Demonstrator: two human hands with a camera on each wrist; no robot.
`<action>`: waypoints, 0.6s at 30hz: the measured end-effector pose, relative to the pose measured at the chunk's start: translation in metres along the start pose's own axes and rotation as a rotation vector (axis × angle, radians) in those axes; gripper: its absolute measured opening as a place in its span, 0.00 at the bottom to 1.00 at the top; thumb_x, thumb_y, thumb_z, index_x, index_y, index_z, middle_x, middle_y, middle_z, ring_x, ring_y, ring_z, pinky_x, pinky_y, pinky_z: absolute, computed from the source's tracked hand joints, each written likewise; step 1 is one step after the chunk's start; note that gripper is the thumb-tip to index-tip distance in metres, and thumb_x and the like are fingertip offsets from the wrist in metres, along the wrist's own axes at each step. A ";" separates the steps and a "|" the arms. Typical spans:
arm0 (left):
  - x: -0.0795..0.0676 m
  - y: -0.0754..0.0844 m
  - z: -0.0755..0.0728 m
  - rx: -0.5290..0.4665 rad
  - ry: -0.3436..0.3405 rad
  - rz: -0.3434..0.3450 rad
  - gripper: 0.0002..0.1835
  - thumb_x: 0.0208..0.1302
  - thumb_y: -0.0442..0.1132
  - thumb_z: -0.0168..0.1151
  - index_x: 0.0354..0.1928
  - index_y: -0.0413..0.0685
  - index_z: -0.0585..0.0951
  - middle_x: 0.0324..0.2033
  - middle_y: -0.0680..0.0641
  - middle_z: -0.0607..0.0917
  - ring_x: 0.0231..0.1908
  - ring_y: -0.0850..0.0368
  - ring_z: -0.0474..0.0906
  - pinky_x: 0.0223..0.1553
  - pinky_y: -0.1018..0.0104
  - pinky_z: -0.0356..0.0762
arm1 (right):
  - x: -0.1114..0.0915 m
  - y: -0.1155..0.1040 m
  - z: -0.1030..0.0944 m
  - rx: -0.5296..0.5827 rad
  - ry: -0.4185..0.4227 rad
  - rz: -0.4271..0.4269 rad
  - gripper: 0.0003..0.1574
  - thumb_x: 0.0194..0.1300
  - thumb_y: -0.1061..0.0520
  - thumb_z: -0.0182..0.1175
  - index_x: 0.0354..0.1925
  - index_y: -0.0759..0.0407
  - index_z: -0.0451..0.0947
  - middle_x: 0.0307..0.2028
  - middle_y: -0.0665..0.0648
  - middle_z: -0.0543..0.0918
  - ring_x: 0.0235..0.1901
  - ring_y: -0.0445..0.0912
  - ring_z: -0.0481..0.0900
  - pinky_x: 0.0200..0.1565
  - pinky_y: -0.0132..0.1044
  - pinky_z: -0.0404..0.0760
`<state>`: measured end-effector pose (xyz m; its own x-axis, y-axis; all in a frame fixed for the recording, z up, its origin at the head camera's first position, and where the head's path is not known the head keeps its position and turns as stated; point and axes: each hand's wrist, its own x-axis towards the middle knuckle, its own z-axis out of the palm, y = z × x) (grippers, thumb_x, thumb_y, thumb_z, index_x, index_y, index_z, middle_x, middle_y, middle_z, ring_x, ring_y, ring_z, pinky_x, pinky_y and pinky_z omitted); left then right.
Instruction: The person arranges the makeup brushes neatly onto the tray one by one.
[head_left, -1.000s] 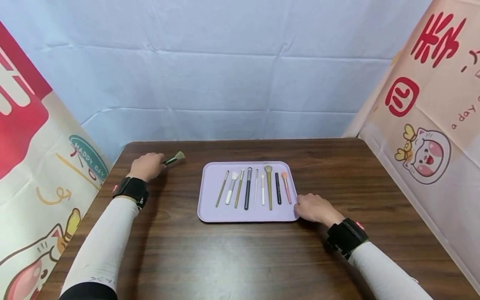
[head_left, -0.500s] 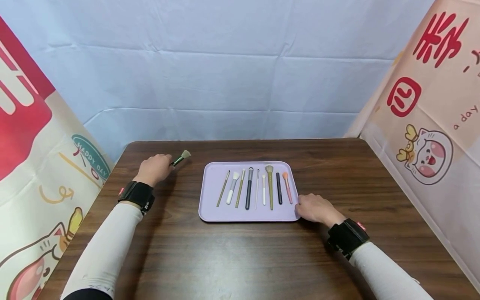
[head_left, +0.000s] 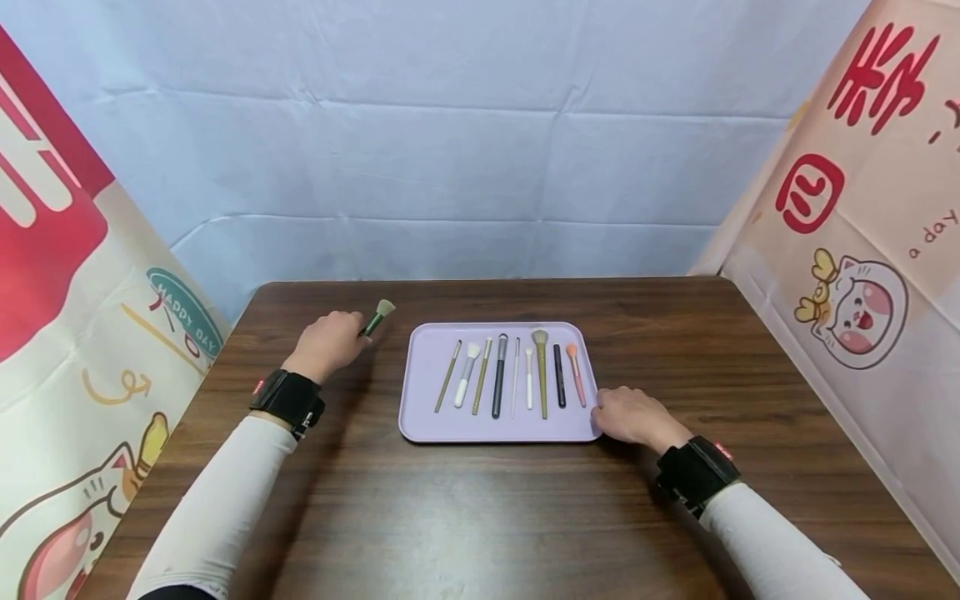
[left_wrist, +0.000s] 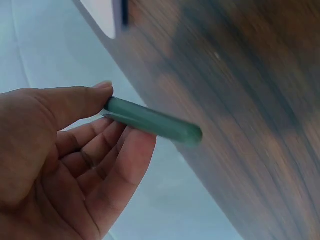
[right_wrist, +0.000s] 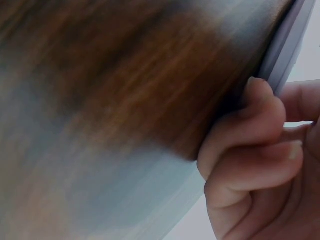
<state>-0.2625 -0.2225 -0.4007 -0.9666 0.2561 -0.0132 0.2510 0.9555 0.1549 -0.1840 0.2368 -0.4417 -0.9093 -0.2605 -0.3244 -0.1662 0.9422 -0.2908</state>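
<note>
Above the table's left side, my left hand (head_left: 330, 342) pinches a makeup brush (head_left: 378, 317) with a green handle and pale bristles. In the left wrist view the thumb and fingers grip that green handle (left_wrist: 155, 121), while the bristles are hidden. A lilac tray (head_left: 420, 425) lies mid-table, bearing several makeup brushes side by side, among them a pink one (head_left: 576, 375) and a large olive one (head_left: 542, 375). At the tray's right edge, near the front corner, my right hand (head_left: 633, 417) holds the rim. Curled fingers meet the tray's edge (right_wrist: 287, 55) in the right wrist view.
The brown wooden table (head_left: 465, 517) ends at a pale blue cloth (head_left: 450, 167) behind it. Printed cloths hang at the left (head_left: 150, 400) and right (head_left: 855, 250). Bare wood lies between my left hand and the tray.
My left hand has moved right toward the tray, carrying the green makeup brush, whose bristles now point more upward. The right hand stays at the tray's rim.
</note>
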 end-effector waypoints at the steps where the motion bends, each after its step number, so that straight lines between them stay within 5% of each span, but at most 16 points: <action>1: 0.000 0.002 0.001 -0.005 -0.005 0.007 0.11 0.70 0.42 0.66 0.34 0.42 0.77 0.25 0.45 0.80 0.26 0.49 0.78 0.30 0.52 0.75 | 0.000 0.000 0.000 -0.004 0.003 -0.001 0.14 0.67 0.55 0.53 0.38 0.65 0.79 0.26 0.56 0.76 0.25 0.49 0.73 0.27 0.40 0.68; 18: -0.007 0.039 0.007 -0.096 -0.067 -0.010 0.12 0.70 0.41 0.65 0.33 0.40 0.78 0.24 0.45 0.80 0.23 0.52 0.79 0.28 0.57 0.77 | 0.001 0.003 0.001 -0.012 0.013 -0.012 0.12 0.67 0.55 0.53 0.34 0.62 0.79 0.25 0.55 0.76 0.24 0.48 0.73 0.27 0.40 0.69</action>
<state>-0.2455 -0.1862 -0.4015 -0.9626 0.2586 -0.0807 0.2319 0.9405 0.2483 -0.1854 0.2388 -0.4438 -0.9122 -0.2695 -0.3088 -0.1818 0.9413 -0.2843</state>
